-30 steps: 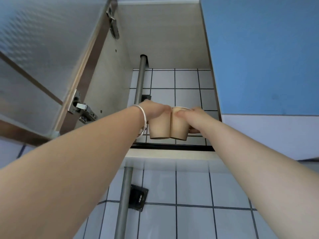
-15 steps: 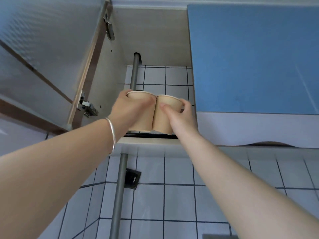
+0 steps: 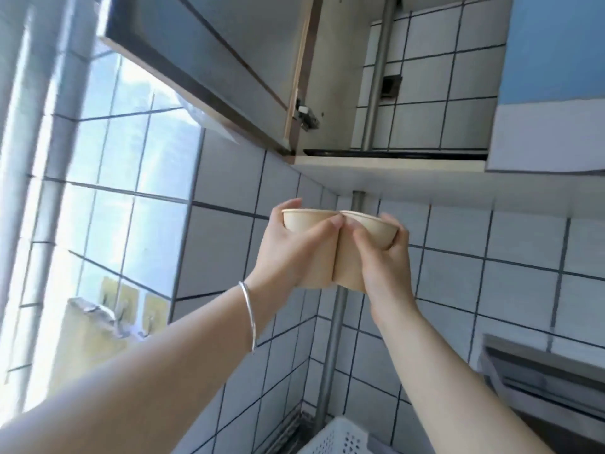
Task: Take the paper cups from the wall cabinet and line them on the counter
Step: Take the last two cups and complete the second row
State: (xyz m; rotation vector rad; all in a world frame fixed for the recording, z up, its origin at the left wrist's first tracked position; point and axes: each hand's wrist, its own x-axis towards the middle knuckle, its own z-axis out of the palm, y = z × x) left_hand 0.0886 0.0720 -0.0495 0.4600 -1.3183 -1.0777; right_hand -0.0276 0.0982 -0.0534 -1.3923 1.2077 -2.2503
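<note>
At the far left a bright window (image 3: 108,178) with grey metal bars lets in glare, and small yellowish adhesive hooks (image 3: 129,303) sit on the glossy white wall tiles (image 3: 229,178) with dark grout. Above, the open cabinet door (image 3: 209,50) has a frosted, ribbed panel in a brown frame, hinged to the pale wall cabinet (image 3: 330,77).

The left hand (image 3: 294,253), with a thin silver bangle (image 3: 249,316) on the wrist, has its fingers (image 3: 324,229) clamped round the left paper cup (image 3: 306,221). The cup is plain matte beige card, tapering downward, with a rolled rim. Pressed side by side against it is the right paper cup (image 3: 370,227), of the same make, gripped by the fingers (image 3: 360,237) of the right hand (image 3: 383,267). Both cups are upright, held in the air below the cabinet's underside and in front of the tiled corner.

A dull metal pipe (image 3: 337,326) runs vertically behind the cups. Lower right, a white perforated plastic basket (image 3: 340,437) shows, and a blue cabinet door (image 3: 556,44) sits at top right.
</note>
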